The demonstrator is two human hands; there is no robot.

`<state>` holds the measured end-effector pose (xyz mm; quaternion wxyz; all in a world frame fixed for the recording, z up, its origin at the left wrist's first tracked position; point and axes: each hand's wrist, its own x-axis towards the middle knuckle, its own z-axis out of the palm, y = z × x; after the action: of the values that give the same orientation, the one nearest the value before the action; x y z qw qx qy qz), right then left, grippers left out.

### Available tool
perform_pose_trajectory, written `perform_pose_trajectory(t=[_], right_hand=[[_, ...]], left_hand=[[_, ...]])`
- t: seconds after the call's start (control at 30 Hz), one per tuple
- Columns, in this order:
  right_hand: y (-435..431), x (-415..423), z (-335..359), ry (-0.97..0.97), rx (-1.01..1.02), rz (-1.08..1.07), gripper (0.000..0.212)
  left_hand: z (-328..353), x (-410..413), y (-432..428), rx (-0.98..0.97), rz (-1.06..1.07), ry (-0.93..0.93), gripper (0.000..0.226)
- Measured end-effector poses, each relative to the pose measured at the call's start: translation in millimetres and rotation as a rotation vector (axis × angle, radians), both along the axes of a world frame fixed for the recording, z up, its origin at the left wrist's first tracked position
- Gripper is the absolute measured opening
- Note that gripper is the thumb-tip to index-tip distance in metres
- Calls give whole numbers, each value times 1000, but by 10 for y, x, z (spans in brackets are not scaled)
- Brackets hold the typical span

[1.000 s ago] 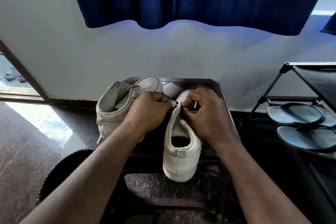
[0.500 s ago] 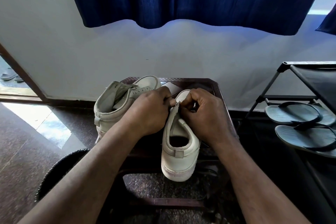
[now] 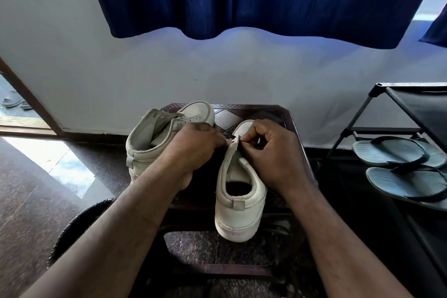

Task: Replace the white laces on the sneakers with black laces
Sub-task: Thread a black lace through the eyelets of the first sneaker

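Left hand [image 3: 193, 147] and right hand [image 3: 273, 155] pinch the near sneaker's [image 3: 239, 203] eyelet edge. Its heel overhangs the table's [image 3: 254, 106] near edge.

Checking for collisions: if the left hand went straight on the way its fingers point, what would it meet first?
Probably the near sneaker: its raised lace flap sits right at the fingertips of the left hand; the right hand pinches it just beyond. Depth is unclear.

I count two white sneakers on my feed: the left sneaker [image 3: 154, 152] and the right sneaker [image 3: 238, 203]. Two hands, the left hand [image 3: 193, 150] and the right hand [image 3: 273, 155]. One table [image 3: 287, 113]. One shoe rack [image 3: 362, 109] with two blue flip-flops, the upper flip-flop [image 3: 391, 150] and the lower flip-flop [image 3: 406, 181].
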<state>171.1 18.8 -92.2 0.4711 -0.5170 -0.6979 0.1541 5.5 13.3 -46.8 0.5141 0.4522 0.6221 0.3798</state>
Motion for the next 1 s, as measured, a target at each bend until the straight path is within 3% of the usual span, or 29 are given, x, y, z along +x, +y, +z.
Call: perform_pose_trajectory(t=[0.27,0.37,0.5,0.6,0.67,0.83,1.0], right_hand=[[-17,-1,28,26,-93,-44,18],[-26,3,18,41,-144,-94,15],[-18,-4,21,44,-190,-152,10],[-16,-16,10,74,-208,-179,10],[-17,-5,14,101,-227,-173,10],[-4,35,43,162,-294,-132,11],[-24,37,67,167,-312,-94,8]], left_hand=[[16,11,9,36,-26,186,6],[-42,11,26,60,-21,252,14],[15,56,-12,145,0,608,21],[35,92,-11,186,-7,697,21],[-13,80,4,184,-14,642,21],[-79,22,42,70,-12,246,18],[-94,24,70,72,17,221,18]])
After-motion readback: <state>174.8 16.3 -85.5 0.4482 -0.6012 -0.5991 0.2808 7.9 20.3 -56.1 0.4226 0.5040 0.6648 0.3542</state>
